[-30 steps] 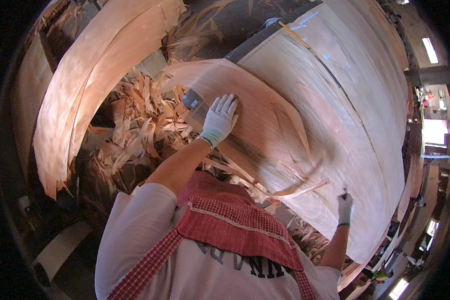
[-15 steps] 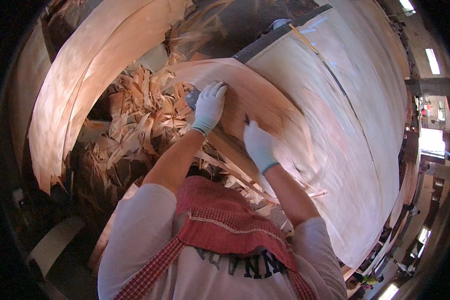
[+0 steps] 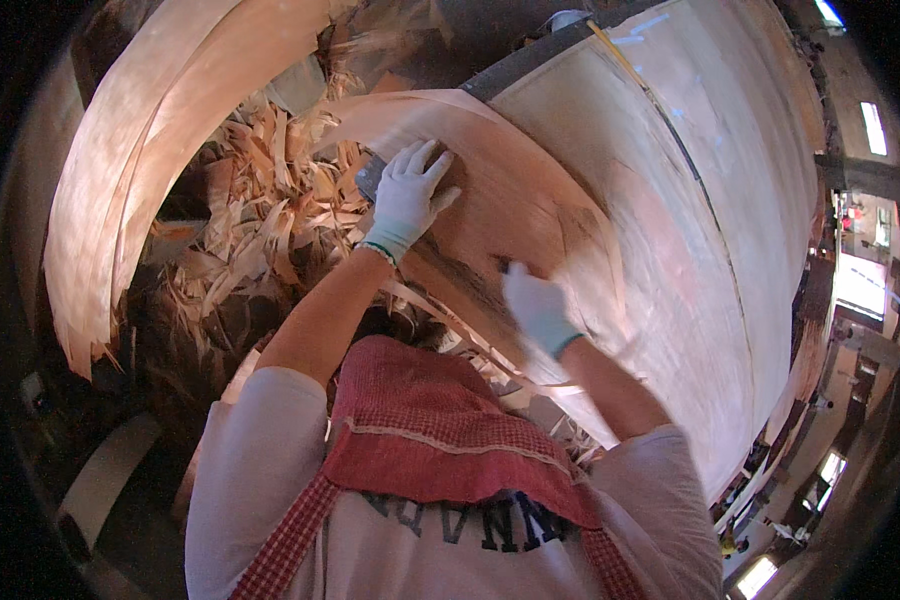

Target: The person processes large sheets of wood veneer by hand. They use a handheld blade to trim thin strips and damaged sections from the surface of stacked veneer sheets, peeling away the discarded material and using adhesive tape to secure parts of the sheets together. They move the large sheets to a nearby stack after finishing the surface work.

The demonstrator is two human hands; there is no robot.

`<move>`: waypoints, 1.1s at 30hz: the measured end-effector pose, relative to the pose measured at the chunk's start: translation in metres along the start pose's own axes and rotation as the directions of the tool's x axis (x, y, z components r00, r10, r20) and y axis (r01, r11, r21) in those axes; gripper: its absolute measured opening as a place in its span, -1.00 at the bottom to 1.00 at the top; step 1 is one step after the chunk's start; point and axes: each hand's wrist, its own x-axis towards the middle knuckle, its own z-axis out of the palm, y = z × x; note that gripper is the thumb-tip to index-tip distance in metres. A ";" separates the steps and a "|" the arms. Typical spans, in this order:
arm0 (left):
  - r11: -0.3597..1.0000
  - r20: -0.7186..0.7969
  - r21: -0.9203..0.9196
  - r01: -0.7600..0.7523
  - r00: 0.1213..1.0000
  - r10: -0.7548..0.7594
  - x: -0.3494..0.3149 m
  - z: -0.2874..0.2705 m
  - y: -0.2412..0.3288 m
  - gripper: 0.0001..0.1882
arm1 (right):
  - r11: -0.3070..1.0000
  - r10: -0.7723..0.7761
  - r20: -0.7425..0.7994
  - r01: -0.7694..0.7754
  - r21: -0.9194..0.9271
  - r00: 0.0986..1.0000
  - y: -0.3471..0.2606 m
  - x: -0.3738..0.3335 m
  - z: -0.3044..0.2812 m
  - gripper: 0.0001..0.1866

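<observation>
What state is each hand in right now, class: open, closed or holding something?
Left hand: open, fingers spread, apparently resting on the reddish wood sheet.
Right hand: blurred; cannot tell if closed or holding anything.

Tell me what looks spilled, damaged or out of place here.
A tangled heap of wood strips lies left of the left hand, looking spilled rather than stacked. The curved wood sheet at upper left has a ragged lower end, so it looks torn.
</observation>
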 end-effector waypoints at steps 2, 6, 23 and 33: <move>1.000 -0.003 -0.012 0.003 1.000 -0.003 0.003 -0.001 -0.004 -0.46 | 0.996 -0.088 0.075 0.088 -0.004 0.993 0.072 -0.031 -0.026 -0.74; 1.000 -0.036 0.012 -0.028 0.999 0.028 0.006 0.000 -0.008 -0.42 | 0.996 -0.007 0.071 0.014 -0.088 0.997 0.115 -0.039 -0.056 -0.71; 1.000 0.127 -0.005 0.020 0.992 -0.020 0.016 -0.015 -0.002 -0.30 | 0.999 0.004 -0.292 -0.019 -0.050 0.957 0.018 0.012 -0.015 -0.74; 0.999 0.069 0.038 -0.030 0.997 0.028 0.015 -0.018 0.006 -0.39 | 0.823 0.429 -0.560 -0.052 0.565 0.709 0.047 -0.033 -0.071 -0.62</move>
